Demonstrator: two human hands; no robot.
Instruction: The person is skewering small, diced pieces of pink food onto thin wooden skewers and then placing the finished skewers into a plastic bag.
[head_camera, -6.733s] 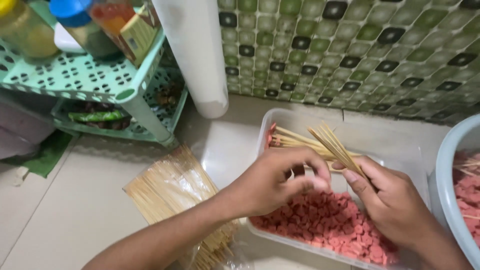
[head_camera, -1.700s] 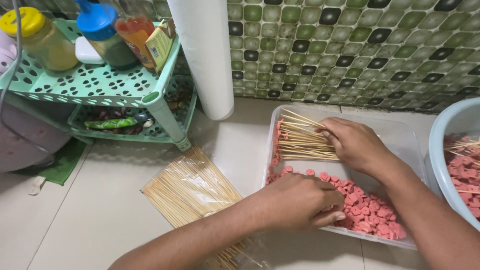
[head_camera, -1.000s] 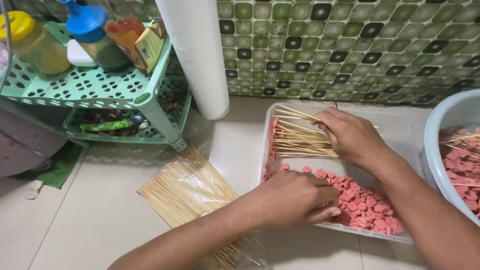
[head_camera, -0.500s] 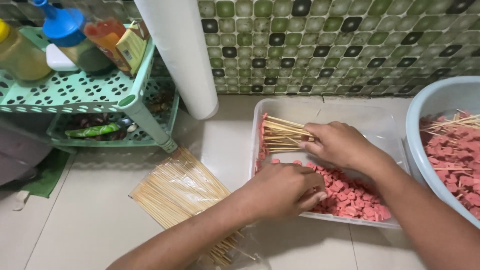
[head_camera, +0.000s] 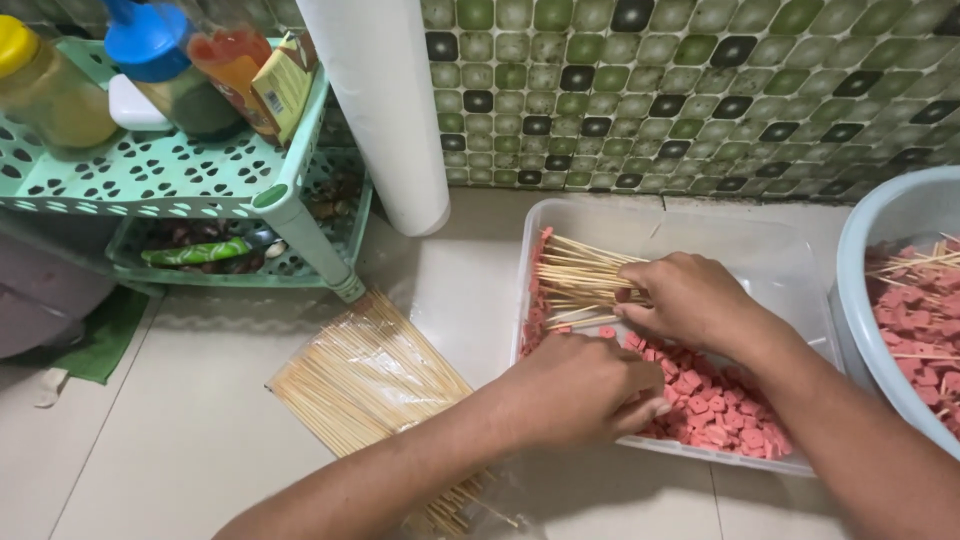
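Both hands in sausage tray (head_camera: 770, 262)

A bundle of thin bamboo skewers (head_camera: 585, 285) is lying fanned out flat in the upper left of a clear plastic tray (head_camera: 770, 255), right of centre; pink sausage pieces (head_camera: 720, 400) are crowding the tray's lower half.

Around the clear tray (head_camera: 770, 262) we see bare floor in front. The skewer packet (head_camera: 370, 385) blocks its left, the basin (head_camera: 880, 260) its right, the white roll (head_camera: 385, 110) behind-left.
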